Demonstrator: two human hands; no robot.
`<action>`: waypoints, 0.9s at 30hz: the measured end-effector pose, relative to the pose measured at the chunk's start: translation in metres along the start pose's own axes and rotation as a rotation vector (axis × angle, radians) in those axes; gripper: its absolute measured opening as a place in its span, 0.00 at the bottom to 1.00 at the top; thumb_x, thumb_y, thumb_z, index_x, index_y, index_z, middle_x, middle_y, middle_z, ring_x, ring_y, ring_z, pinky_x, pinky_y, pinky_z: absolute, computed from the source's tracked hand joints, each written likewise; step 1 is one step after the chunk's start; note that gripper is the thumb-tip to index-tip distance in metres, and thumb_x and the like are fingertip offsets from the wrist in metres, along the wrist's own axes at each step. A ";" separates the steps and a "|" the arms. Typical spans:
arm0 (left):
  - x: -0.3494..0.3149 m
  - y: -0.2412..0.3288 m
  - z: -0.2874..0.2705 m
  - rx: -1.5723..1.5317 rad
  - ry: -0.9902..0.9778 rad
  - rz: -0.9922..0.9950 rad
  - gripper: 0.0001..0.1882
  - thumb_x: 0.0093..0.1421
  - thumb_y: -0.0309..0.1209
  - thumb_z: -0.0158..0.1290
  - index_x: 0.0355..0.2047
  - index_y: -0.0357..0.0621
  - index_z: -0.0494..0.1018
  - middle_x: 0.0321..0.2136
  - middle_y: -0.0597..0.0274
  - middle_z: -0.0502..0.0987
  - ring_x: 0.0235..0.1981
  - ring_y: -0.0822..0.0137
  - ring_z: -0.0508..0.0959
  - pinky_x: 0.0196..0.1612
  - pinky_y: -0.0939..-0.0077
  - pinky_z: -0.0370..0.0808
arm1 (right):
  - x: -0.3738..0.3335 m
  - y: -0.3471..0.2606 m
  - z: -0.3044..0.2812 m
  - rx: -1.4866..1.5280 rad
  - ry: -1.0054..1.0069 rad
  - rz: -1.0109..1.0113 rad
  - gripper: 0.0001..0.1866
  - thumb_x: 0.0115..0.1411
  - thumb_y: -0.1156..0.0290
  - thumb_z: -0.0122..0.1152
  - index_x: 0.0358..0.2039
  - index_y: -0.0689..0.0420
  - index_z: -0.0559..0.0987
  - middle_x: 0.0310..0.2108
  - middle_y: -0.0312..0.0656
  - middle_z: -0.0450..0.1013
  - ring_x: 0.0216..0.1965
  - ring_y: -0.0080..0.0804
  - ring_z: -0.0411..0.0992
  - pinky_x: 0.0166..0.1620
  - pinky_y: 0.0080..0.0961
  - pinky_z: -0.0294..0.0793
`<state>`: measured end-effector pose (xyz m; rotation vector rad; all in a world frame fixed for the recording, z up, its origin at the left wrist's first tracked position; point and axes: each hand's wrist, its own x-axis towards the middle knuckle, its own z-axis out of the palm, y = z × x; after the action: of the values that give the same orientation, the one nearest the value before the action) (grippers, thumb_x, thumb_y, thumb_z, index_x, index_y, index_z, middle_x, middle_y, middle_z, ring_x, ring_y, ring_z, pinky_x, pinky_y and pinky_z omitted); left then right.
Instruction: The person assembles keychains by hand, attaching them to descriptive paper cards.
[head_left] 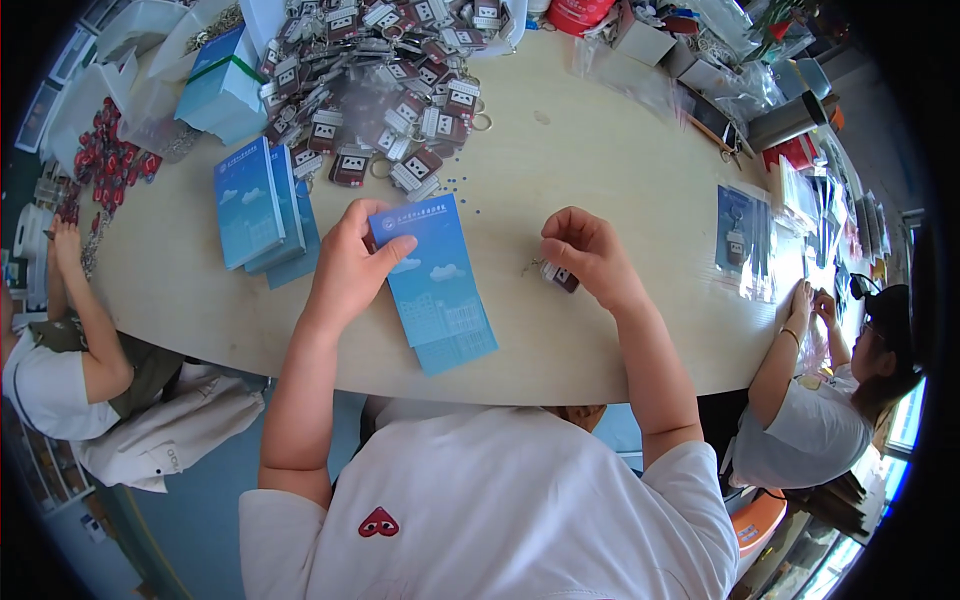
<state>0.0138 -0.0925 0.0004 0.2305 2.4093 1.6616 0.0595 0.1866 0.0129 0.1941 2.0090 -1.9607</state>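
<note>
My left hand (345,262) is closed on the edge of a blue printed card (435,275) with white clouds, its thumb lying on the front. A second blue edge shows below this card, either another card or a folded part. To the right, my right hand (592,262) pinches a small dark brown and white keychain (559,277) just above the table. Beyond my left hand lies a large heap of similar keychains (380,95) with metal rings. Several more blue cards (250,205) are stacked left of that hand.
A banded bundle of blue cards (222,95) stands behind the stack. Small red pieces (112,155) lie far left by a person's hands (66,245). Clear-bagged cards (742,240) are at the right, near another person (815,400). Boxes and a dark cylinder (788,122) crowd the far right.
</note>
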 end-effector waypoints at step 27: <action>-0.032 0.007 0.035 -0.475 0.115 -0.043 0.10 0.60 0.30 0.50 0.35 0.34 0.71 0.32 0.62 0.75 0.31 0.75 0.73 0.37 0.81 0.69 | -0.014 0.001 0.014 -0.574 0.115 -0.557 0.04 0.56 0.75 0.51 0.32 0.59 0.70 0.37 0.46 0.65 0.37 0.43 0.69 0.38 0.31 0.72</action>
<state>0.0535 -0.0657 -0.0023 0.0061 1.9916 2.2093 0.0749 0.1745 0.0168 -0.4416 2.8272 -1.5518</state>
